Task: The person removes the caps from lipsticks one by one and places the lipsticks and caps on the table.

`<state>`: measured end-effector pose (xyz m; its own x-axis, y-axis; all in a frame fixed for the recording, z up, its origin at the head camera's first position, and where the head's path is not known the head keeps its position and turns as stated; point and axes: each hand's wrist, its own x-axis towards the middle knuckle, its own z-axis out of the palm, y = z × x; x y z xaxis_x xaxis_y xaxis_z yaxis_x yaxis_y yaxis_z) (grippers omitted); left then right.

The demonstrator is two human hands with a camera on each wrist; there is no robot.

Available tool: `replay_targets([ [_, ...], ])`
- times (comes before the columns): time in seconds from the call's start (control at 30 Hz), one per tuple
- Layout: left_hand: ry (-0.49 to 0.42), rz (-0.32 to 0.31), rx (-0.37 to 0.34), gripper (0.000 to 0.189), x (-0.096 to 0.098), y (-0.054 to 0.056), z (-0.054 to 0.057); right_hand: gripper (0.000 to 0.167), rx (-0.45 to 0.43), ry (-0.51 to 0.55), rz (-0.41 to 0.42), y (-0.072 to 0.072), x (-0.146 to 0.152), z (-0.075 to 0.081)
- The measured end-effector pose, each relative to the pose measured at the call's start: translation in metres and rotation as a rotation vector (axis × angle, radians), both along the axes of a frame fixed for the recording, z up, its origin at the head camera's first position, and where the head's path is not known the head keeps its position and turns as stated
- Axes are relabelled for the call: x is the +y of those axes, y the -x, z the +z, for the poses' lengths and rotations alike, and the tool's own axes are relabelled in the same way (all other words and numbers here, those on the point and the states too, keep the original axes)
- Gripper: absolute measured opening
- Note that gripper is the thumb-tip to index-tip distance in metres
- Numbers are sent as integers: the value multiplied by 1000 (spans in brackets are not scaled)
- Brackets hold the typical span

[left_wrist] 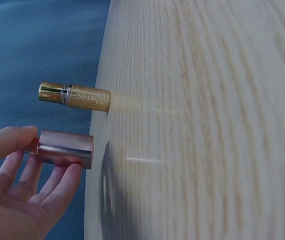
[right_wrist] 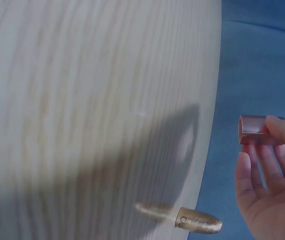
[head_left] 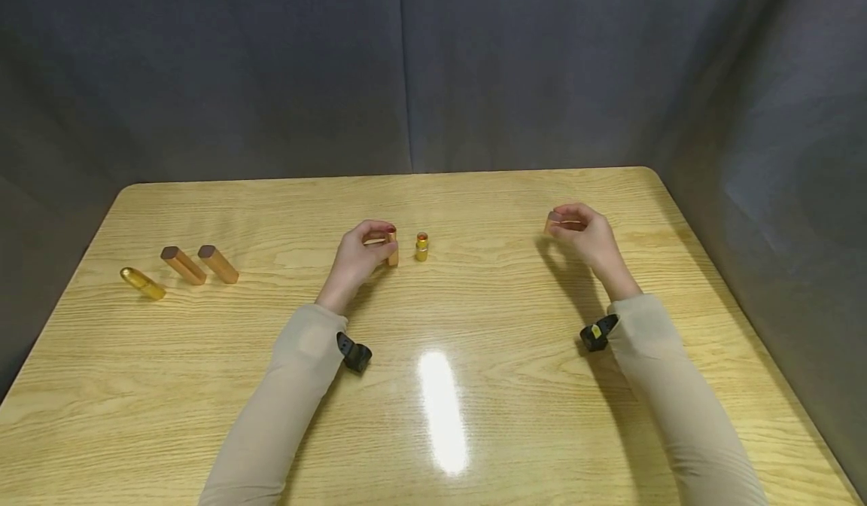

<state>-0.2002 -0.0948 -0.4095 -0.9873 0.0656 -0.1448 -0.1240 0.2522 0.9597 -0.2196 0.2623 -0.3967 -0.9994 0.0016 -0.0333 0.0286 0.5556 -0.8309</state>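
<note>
Currently, the left grip (head_left: pixel 359 261) pinches a copper-pink tube (left_wrist: pixel 65 147) near the counter's (head_left: pixel 501 303) far middle; well to its right, the right grip (head_left: pixel 591 242) pinches a matching cap (right_wrist: pixel 255 131). 1 gold tube (head_left: pixel 422 247) stands just right of the pinched one; 2 copper pieces (head_left: pixel 218 263) are well left. Glossy wood grain covers the counter; dark curtains (head_left: pixel 271 77) hang behind. The copper-pink tube's long axis runs nearly upright, narrow end up; the cap's opening faces down.

1. Left sleeve (head_left: pixel 274 416), lower left: plain beige, long.
2. Right sleeve (head_left: pixel 684 408), lower right: likewise beige.
3. Left wrist unit (head_left: pixel 357 355): black, boxy.
4. Right wrist unit (head_left: pixel 596 336): black, yellow marking.
</note>
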Motion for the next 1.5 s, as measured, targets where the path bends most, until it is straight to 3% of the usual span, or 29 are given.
replay_targets([
  [0.33, -29, -35, -45, 36, -1, 1, 1, 40, -17, -39, 0, 2, 12, -6],
  [1.5, -17, -43, -32, 34, 2, 3, -2, 42, -87, -102, -66, 1, 29, -20],
])
